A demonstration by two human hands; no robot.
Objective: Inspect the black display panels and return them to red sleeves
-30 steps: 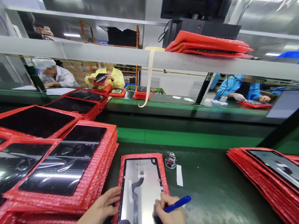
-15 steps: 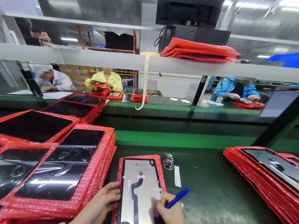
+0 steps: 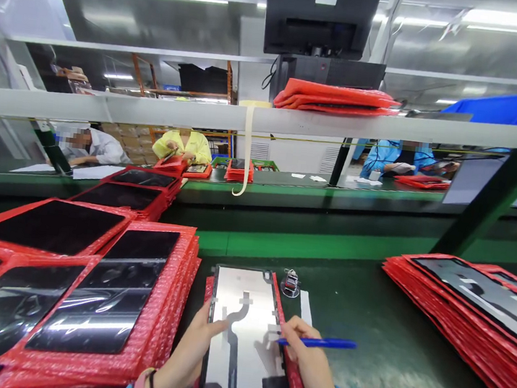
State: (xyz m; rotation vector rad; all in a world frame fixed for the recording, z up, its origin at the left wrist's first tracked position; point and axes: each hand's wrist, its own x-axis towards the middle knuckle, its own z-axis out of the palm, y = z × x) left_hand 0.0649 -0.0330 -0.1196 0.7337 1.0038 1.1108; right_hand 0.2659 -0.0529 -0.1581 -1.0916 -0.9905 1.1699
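A display panel (image 3: 252,330), pale backing up with a dark flex cable on it, rests over a red bubble-wrap sleeve (image 3: 295,385) in front of me. My left hand (image 3: 192,342) grips its left edge, thumb on the backing and the other fingers hidden below the edge. In my right hand (image 3: 307,358) a blue pen (image 3: 330,343) is pinched almost level. Its left end points at small pale tabs near the panel's right edge; whether it touches cannot be told.
Red sleeves with dark screens (image 3: 102,294) are stacked at left. Another stack (image 3: 465,305) stands at right. Beyond the panel lie a small clear round object (image 3: 290,283) and a white strip (image 3: 305,307). Tape (image 3: 245,149) hangs from the shelf rail (image 3: 156,111). Several co-workers sit opposite.
My left hand has moved from beside the panel to gripping its edge, thumb on top. The pen has tipped from slanted to nearly level. The panel covers more of the sleeve's far end.
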